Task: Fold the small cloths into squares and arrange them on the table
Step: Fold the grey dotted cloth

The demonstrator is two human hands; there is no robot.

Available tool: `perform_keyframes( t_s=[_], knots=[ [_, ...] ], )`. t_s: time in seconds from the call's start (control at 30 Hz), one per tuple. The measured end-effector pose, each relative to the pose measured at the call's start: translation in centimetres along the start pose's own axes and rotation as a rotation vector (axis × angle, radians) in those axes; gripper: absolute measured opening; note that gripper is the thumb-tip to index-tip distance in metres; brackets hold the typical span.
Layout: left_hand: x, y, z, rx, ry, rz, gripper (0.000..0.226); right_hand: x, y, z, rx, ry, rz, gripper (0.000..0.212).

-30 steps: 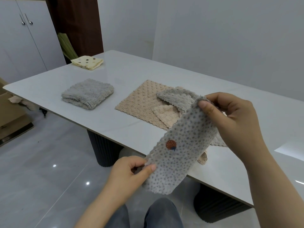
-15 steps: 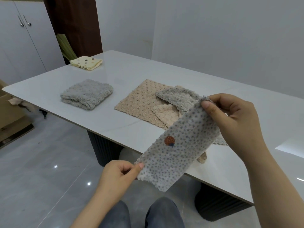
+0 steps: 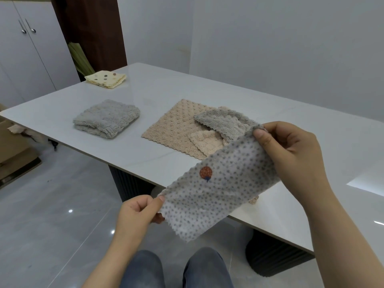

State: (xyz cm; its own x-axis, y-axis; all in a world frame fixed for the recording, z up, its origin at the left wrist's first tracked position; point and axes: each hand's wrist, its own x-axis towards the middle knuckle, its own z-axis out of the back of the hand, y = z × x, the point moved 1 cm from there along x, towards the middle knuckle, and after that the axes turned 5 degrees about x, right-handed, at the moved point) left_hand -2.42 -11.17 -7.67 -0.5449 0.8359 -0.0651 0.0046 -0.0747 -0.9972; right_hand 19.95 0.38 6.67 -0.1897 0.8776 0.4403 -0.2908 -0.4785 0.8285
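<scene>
The dotted cloth is held in the air in front of the near edge of the table, stretched as a slanted strip between both hands. Its lower end is pinched by the left hand between the thumb on the front face and fingers curled behind. Most of those fingers are hidden by the fabric. Its upper end is pinched by the right hand, with the thumb pressed on the front and the remaining fingers curled behind the edge. A red-orange motif is printed near the strip's middle. Whether the strip is one layer or doubled cannot be determined.

On the table, a beige cloth is laid flat. A grey cloth and a small beige cloth are heaped on its right part, and the right side of this heap is covered by the dotted cloth and the right hand. A scalloped beige edge shows below the strip; its owner cannot be identified. A folded grey cloth is placed to the left, well apart. A folded yellow spotted cloth is placed at the far corner. A cardboard box is cut off by the left border.
</scene>
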Motion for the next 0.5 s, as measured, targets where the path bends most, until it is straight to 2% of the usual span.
perform_keyframes(
  t_s=[0.27,0.33,0.43,0.5],
  knots=[
    [0.44,-0.31,0.37,-0.003,-0.107,-0.066,0.043,-0.44,-0.46,-0.47,0.022,0.017,-0.032,0.012],
    [0.54,-0.34,0.45,-0.019,-0.078,-0.047,0.033,-0.63,-0.49,-0.51,0.031,0.017,-0.035,0.013],
    [0.44,-0.37,0.52,0.006,0.017,-0.02,0.004,-0.83,-0.58,-0.42,0.032,0.004,-0.041,0.013],
    [0.33,-0.25,0.66,0.045,0.034,-0.056,0.007,-0.85,-0.76,-0.3,0.023,-0.006,-0.047,0.013]
  ],
)
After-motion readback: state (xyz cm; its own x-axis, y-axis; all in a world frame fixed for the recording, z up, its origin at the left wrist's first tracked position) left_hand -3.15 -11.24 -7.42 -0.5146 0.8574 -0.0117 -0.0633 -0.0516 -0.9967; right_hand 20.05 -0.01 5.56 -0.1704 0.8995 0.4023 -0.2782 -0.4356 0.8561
